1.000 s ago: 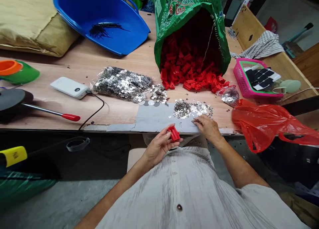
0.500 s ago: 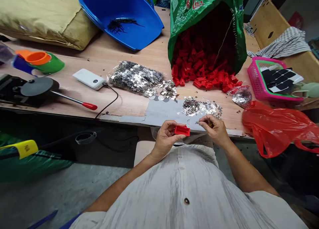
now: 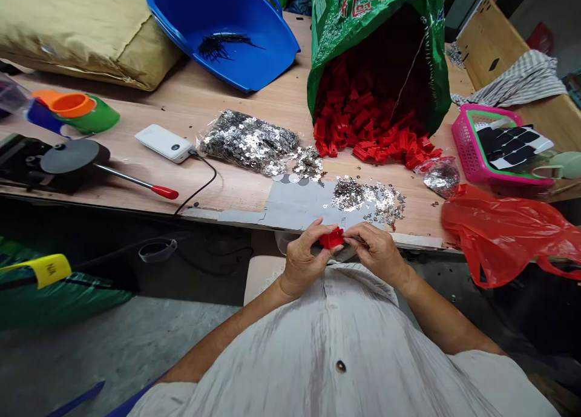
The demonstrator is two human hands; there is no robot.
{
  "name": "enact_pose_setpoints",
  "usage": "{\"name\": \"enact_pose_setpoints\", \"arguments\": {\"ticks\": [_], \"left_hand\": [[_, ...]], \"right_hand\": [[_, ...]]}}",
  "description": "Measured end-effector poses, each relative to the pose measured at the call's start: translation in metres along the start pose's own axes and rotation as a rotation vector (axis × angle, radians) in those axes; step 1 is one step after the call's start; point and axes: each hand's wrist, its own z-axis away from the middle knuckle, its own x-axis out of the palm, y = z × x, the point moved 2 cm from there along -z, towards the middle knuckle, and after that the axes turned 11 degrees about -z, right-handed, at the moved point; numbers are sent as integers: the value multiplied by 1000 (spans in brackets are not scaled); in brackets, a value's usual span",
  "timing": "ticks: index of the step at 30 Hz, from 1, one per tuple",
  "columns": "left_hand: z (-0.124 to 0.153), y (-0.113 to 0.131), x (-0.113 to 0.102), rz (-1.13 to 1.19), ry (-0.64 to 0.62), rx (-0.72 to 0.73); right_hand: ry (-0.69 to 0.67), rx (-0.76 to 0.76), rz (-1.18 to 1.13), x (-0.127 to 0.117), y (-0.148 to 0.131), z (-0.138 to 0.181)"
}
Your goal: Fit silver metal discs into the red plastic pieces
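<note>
Here, one red piece [image 3: 331, 238] is held just past the near edge of the table [image 3: 181, 102], above the lap and close to the body, where it can be seen well and steadied from both sides. It is gripped by the left hand [image 3: 304, 256], whose fingers are curled around its left end, while the fingertips of the right hand [image 3: 376, 253] are pinched shut at its right end. Whether a metal bit is also caught between those fingertips is too small to be told. Just beyond the hands a loose heap of silver bits [image 3: 367, 196] is spread on a grey sheet [image 3: 290, 208], seemingly so that single bits can be picked up without a bag being opened. One green sack [image 3: 376, 17] is laid on its side with its mouth toward the person, and from it red pieces [image 3: 372, 141] are spilled onto the table within reach; they are too many to be counted. Two clear bags of silver bits are seen: a large one [image 3: 247, 141] left of the heap and a small one [image 3: 438, 175] to its right. Farther off are kept one blue basin [image 3: 218, 23], one pink basket [image 3: 463, 144], one red plastic bag [image 3: 503, 229] and one white power bank [image 3: 164, 143].
</note>
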Motion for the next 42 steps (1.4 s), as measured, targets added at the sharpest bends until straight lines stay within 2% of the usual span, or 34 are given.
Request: {"name": "enact_pose_setpoints", "arguments": {"ticks": [4,9,12,16,20,25,30,36,39,42], "left_hand": [[-1,6,0,80,-2,-50],[0,7,1,102,-9,-77],[2,5,1,139,55,-113],[6,3,2,173,93,-144],[6,3,2,128,57,-103],[4,8,3,103,23,-56],[6,9,3,144,-33,-96],[12,3,3,121,-144,-91],[15,2,4,108,-166,-40],[15,2,4,140,-182,-64]], "right_hand": [[-33,8,-26,6,2,1],[17,29,-101,8,2,-1],[1,121,-267,5,5,-1],[-22,340,-537,1,16,2],[65,439,-583,1,22,2],[-3,453,-664,5,20,-4],[-100,598,-938,13,24,0],[-97,711,-1142,28,34,23],[-95,737,-1166,29,36,31],[-107,758,-1174,26,35,32]]}}
